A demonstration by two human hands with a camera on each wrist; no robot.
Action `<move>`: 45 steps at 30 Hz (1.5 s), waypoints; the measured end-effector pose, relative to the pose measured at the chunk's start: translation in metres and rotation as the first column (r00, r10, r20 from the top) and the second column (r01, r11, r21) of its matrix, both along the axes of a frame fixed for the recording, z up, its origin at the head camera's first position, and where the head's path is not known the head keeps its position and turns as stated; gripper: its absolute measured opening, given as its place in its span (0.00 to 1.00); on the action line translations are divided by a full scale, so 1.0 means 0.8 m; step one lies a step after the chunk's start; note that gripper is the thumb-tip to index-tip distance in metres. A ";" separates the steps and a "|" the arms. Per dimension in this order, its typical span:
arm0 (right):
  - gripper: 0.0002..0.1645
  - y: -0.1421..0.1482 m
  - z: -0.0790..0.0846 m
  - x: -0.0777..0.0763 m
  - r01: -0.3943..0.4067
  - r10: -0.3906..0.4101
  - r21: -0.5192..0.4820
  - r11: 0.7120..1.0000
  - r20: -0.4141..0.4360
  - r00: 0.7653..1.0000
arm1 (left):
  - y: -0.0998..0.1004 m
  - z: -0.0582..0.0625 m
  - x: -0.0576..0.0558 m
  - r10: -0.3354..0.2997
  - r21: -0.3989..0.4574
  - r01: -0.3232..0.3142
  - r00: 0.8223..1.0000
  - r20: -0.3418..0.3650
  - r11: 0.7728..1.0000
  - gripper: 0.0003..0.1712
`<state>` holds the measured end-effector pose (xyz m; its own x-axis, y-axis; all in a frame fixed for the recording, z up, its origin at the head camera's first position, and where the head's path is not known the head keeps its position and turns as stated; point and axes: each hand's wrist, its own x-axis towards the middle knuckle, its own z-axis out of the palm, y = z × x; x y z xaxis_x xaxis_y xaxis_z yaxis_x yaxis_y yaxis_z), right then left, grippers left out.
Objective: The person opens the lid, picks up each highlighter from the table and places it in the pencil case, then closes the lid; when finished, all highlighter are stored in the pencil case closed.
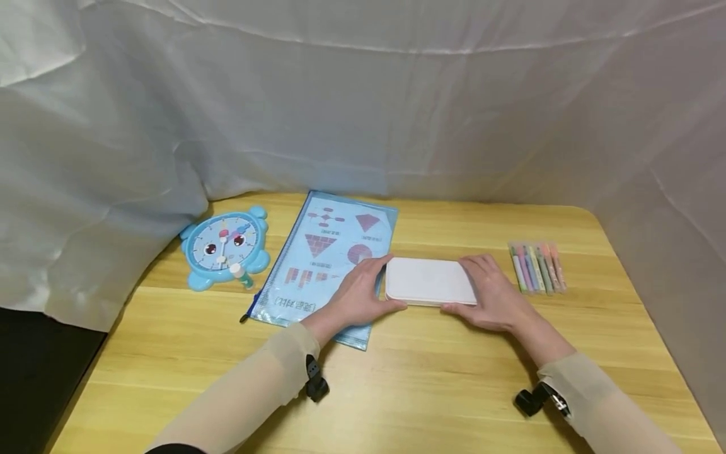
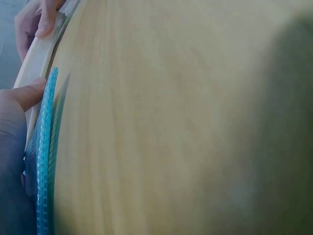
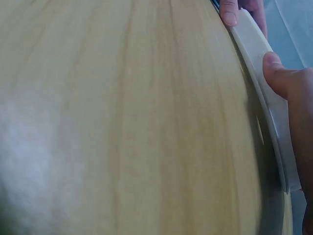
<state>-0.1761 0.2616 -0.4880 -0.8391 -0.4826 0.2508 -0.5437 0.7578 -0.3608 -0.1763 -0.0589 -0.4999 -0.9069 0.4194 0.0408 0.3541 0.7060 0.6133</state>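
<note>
A flat white box with rounded corners (image 1: pixel 431 281) is held level between both hands, close over the table. At its left end my left hand (image 1: pixel 363 291) grips it, thumb along the near side and fingers at the far corner. My right hand (image 1: pixel 492 293) grips the opposite end in the same way. In the right wrist view the white side of the box (image 3: pixel 257 46) shows with both thumbs against it. Under my left hand lies a blue zip document pouch (image 1: pixel 317 252) printed with pink shapes; its edge (image 2: pixel 44 161) stands out in the left wrist view.
A blue animal-faced toy clock (image 1: pixel 227 246) lies at the left, with a small glue stick (image 1: pixel 242 276) at its lower edge. To the right is a clear pack of pastel markers (image 1: pixel 537 268). A grey curtain (image 1: pixel 397 113) hangs behind the wooden table (image 1: pixel 442 378).
</note>
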 end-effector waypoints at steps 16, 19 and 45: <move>0.46 0.001 0.033 -0.008 0.140 -0.118 -0.125 0.982 0.167 0.979 | -0.003 -0.002 -0.002 0.011 0.019 -0.010 1.000 -0.017 1.000 0.68; 0.46 0.000 0.035 -0.011 0.203 -0.172 -0.159 0.966 0.186 0.967 | -0.004 -0.002 -0.002 0.019 0.025 -0.019 1.000 -0.017 1.000 0.68; 0.13 0.006 0.048 -0.042 0.288 -0.260 -0.584 0.758 0.134 0.956 | -0.002 -0.001 -0.002 -0.002 0.025 0.002 1.000 -0.012 1.000 0.70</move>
<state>-0.2098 0.2661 -0.4494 -0.9289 0.0020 0.3702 -0.3196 0.5006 -0.8045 -0.1779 -0.0606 -0.5008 -0.9054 0.4199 0.0624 0.3631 0.6897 0.6265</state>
